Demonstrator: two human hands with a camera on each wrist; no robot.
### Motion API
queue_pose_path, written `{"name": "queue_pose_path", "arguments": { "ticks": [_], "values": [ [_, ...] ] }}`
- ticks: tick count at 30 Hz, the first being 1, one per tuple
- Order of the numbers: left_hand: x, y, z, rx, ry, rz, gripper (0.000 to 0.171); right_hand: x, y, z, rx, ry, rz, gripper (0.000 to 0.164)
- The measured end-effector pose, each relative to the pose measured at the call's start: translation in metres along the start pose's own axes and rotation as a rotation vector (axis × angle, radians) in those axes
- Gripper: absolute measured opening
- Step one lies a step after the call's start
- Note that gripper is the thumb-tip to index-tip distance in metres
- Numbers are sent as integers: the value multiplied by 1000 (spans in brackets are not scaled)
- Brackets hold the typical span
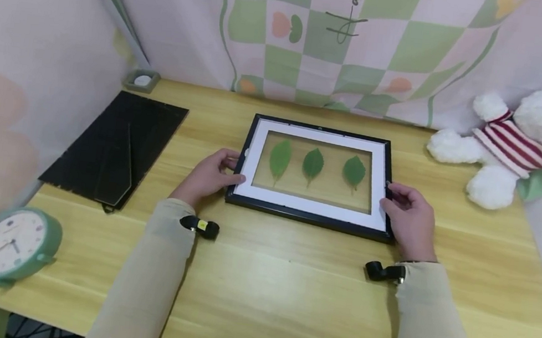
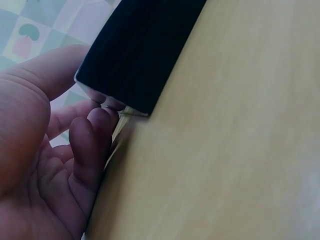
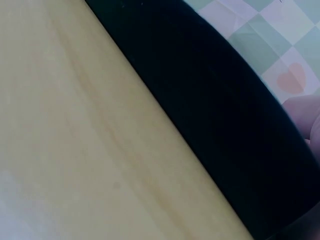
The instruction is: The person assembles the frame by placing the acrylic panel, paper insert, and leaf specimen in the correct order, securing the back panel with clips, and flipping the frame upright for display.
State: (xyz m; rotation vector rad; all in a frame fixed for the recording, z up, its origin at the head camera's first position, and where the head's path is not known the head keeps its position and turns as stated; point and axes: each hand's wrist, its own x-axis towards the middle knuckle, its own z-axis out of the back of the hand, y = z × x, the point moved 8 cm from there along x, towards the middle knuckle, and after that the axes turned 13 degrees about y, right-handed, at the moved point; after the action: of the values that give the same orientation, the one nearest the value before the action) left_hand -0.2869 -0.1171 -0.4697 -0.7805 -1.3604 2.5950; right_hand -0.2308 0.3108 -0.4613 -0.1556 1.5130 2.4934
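A black picture frame (image 1: 291, 212) lies face down or nearly flat at the middle of the table, with a white mat (image 1: 304, 202) inside its border. Through the see-through centre show three green leaves in a row: a lighter, longer one (image 1: 280, 159) at left, then two darker ones (image 1: 313, 163). My left hand (image 1: 206, 177) grips the frame's left side, thumb on top and fingers beneath, as the left wrist view shows. On the opposite side, my right hand (image 1: 413, 218) holds the edge with thumb over the border. The right wrist view shows mostly the frame's black side (image 3: 200, 100).
A black backing board (image 1: 88, 142) with a stand leg lies at left. In front of it is a green alarm clock (image 1: 13, 245). A small grey tray (image 1: 132, 85) with a white round piece sits at the back left corner. A white teddy bear (image 1: 492, 186) sits at right.
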Motion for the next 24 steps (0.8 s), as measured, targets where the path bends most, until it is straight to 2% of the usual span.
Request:
{"name": "queue_pose_path", "arguments": {
  "ticks": [24],
  "values": [
    [1,-1,0,1,-5,-11,61,2,-2,1,0,-4,16,42]
  ]
}}
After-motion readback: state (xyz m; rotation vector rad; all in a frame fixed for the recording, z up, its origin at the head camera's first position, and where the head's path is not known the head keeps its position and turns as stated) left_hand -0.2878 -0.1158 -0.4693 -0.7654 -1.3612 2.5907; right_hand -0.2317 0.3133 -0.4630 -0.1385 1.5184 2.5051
